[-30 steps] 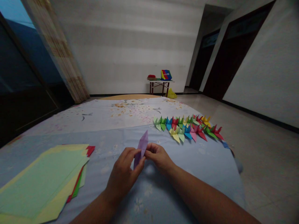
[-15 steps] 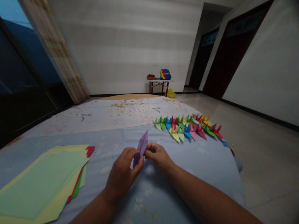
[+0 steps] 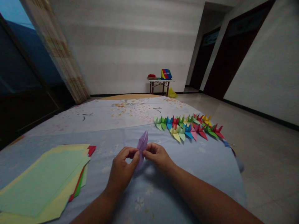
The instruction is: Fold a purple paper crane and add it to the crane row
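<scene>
A folded piece of purple paper (image 3: 142, 143), narrow and pointed at the top, stands upright between my hands above the blue cloth. My left hand (image 3: 123, 168) pinches its left side between thumb and forefinger. On the right edge, the thumb and curled fingers of my right hand (image 3: 158, 156) grip it at about the same height. Its lower tip shows below my fingertips and is partly blurred. Several folded paper cranes (image 3: 188, 132) in green, blue, red, pink and yellow stand in rows beyond my right hand.
To the left lies a stack of coloured paper sheets (image 3: 46, 180), pale green on top. A floral tablecloth (image 3: 112, 116) covers the round table. Farther off, a small table (image 3: 161, 81) by the wall holds a colourful box (image 3: 166, 74). A yellow bag (image 3: 172, 93) sits beside it.
My left thumb has moved up the purple paper, and my left fingers have shifted to its edge. The paper has turned slightly and stands more upright. My right hand has barely moved.
</scene>
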`<act>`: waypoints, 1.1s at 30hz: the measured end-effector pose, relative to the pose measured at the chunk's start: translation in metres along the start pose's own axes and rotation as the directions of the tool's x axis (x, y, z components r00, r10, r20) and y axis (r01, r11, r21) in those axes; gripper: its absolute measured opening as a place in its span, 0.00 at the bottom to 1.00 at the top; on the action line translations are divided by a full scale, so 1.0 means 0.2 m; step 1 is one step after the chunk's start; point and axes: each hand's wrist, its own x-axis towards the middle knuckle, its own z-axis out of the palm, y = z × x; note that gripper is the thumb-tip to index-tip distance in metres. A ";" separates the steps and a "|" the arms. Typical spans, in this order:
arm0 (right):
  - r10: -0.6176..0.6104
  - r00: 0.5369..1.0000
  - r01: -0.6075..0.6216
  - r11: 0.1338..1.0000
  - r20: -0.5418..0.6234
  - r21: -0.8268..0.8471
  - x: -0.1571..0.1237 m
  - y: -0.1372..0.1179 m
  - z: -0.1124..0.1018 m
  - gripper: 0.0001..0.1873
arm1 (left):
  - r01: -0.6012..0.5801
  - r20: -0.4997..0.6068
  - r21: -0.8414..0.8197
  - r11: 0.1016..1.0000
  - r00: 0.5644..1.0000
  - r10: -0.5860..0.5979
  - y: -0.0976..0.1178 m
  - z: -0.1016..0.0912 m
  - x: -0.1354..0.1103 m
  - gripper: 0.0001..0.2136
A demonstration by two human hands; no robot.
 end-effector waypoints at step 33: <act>0.080 0.994 -0.078 0.996 0.081 -0.034 0.00 -0.05 -0.06 0.18 | 0.515 0.315 -0.479 0.711 0.857 -0.408 -0.04 0.04 0.01 0.15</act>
